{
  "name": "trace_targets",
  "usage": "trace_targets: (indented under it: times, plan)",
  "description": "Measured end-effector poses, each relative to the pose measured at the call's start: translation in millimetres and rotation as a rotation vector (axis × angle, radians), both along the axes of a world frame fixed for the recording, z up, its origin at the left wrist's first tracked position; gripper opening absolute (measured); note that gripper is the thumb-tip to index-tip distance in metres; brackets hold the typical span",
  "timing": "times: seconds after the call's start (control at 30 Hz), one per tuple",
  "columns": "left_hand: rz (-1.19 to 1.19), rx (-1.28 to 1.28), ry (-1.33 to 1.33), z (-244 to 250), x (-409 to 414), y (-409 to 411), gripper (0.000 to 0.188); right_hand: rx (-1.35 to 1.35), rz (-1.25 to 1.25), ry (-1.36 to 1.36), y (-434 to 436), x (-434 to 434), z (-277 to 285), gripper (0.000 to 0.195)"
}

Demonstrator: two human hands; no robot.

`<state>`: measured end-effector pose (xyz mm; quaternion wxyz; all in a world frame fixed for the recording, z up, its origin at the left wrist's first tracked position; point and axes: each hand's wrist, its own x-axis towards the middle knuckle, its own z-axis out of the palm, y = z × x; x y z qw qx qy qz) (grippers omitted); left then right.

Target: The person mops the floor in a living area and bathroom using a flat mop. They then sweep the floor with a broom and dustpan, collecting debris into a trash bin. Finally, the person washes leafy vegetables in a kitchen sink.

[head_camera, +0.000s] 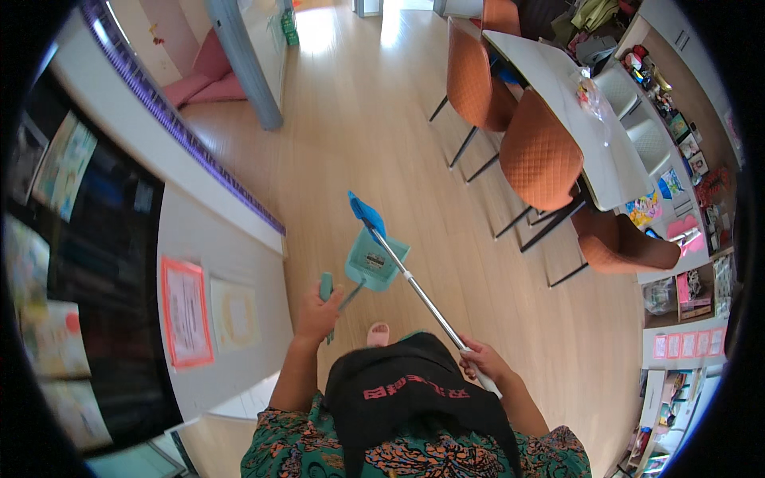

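My left hand (319,312) is closed around the green handle of a dustpan, whose mint-green pan (378,258) hangs or rests over the wooden floor in front of me. In my right hand (482,361) is the white grip of a broom with a long silver metal pole (431,308). The broom's blue head (366,216) lies at the far edge of the pan, overlapping it in view. A label with writing sits inside the pan. Whether the pan touches the floor I cannot tell.
Orange quilted chairs (541,152) stand along a white marble-look table (562,101) on the right, legs reaching into the floor. A wall end with purple trim (239,185) and a grey post (248,71) border the left. A pink slipper (378,334) shows below.
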<state>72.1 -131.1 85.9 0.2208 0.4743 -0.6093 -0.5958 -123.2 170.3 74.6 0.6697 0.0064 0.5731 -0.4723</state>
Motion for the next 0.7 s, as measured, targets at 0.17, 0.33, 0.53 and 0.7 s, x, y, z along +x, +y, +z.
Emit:
trace_targets:
  times: [0.17, 0.33, 0.53, 0.7]
  plan:
    - [0.016, -0.049, 0.075, -9, -99, -119, 0.018, -0.013, -0.013, -0.029, -101, -90, 15, 0.055]
    - [0.118, 0.019, 0.089, 2, -204, -233, 0.018, -0.054, 0.020, 0.074, -215, -213, -8, 0.057]
    - [0.210, -0.022, 0.074, 20, -296, -365, 0.016, -0.120, 0.054, -0.038, -388, -360, 12, 0.057]
    - [0.290, 0.024, 0.109, 29, -379, -472, 0.015, -0.137, 0.058, -0.084, -528, -453, 14, 0.054]
